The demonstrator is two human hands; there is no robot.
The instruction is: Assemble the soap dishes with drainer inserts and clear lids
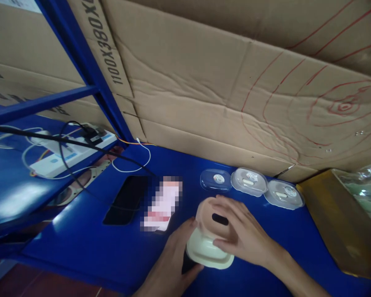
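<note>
My right hand (245, 233) curls over a pale pink piece (207, 214) with a dark oval slot, thumb at its near edge and fingers over its far side. Just below and nearer me is a pale green shallow dish (212, 260) with a rounded rim; the pink piece overlaps its far part. My left hand (176, 255) curves round the left side of the dish, a fingertip by the pink piece and the thumb near the dish's lower edge. Whether the two pieces are joined cannot be seen.
Three clear plastic lids with round labels, the left lid (208, 180), middle lid (250, 181) and right lid (284, 194), line the back. A lit phone (165, 202) and a dark phone (125, 200) lie left. An open carton (330, 222) stands right. A power strip (71, 156) carries cables.
</note>
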